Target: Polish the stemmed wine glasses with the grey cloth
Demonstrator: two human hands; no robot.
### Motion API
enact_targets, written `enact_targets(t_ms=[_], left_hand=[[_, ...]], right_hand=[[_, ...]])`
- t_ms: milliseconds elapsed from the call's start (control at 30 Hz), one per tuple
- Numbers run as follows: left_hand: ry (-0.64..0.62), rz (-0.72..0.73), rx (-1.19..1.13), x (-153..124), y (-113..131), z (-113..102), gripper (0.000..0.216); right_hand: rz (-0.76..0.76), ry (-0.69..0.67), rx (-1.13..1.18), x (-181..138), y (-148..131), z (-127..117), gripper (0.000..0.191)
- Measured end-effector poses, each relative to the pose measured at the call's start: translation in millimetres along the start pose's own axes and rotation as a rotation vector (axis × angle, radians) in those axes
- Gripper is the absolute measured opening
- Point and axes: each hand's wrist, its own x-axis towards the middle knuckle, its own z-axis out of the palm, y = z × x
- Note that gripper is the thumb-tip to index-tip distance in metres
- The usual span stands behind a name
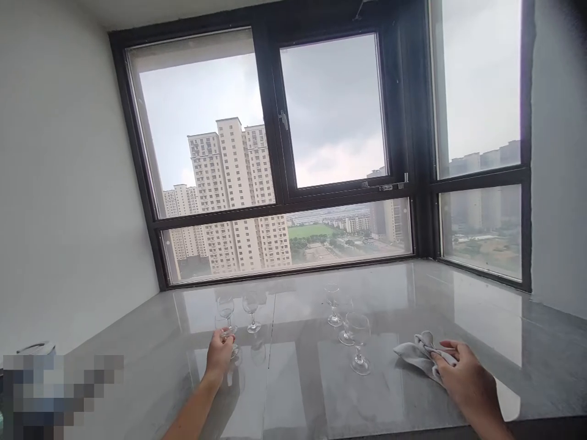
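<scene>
On the left of the glossy grey sill, my left hand (219, 354) is closed around a clear stemmed wine glass (235, 351); my fingers partly cover it. Just beyond stands another wine glass (225, 307), with a third (252, 304) upright to its right. Three more clear wine glasses stand upright right of centre: the nearest (359, 342), one behind it (347, 333) and the farthest (334, 311). My right hand (468, 376) pinches a crumpled light grey cloth (419, 355), part of which rests on the sill.
A tiled sill (293, 391) runs back to dark-framed windows (279, 211), with its front edge at lower right. White walls (68, 183) close in both sides. Something partly blurred out (41, 391) is at lower left. Tall buildings (232, 177) show outside.
</scene>
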Motion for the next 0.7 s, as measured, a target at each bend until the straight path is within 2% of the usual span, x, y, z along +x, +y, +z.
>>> enact_targets(t_ms=[100, 267, 333, 400, 467, 567, 700], left_hand=[[-0.114, 0.115, 0.006, -33.6, 17.1, 11.7, 0.043], [-0.371, 0.529, 0.116, -99.4, 60.1, 54.3, 0.037], [-0.408, 0.683, 0.198, -114.8, 64.6, 71.0, 0.035], [-0.395, 0.799, 0.245, -121.5, 58.7, 82.8, 0.035], [-0.351, 0.831, 0.262, -121.9, 47.7, 89.2, 0.035], [-0.303, 0.793, 0.277, -118.6, 35.4, 91.1, 0.035], [-0.297, 0.775, 0.333, -117.9, 34.1, 89.6, 0.034]], right_hand=[[-0.010, 0.024, -0.019, -1.4, -1.9, -1.3, 0.035], [-0.024, 0.038, -0.039, -2.2, -1.6, -2.0, 0.035], [-0.029, 0.038, -0.052, -2.7, -1.9, -3.2, 0.035], [-0.028, 0.030, -0.061, -3.6, -2.8, -4.2, 0.037], [-0.036, 0.018, -0.064, -4.7, -3.9, -4.0, 0.039], [-0.074, 0.020, -0.090, -6.1, -4.5, -0.9, 0.041], [-0.120, 0.021, -0.167, -7.9, -2.5, 5.2, 0.044]])
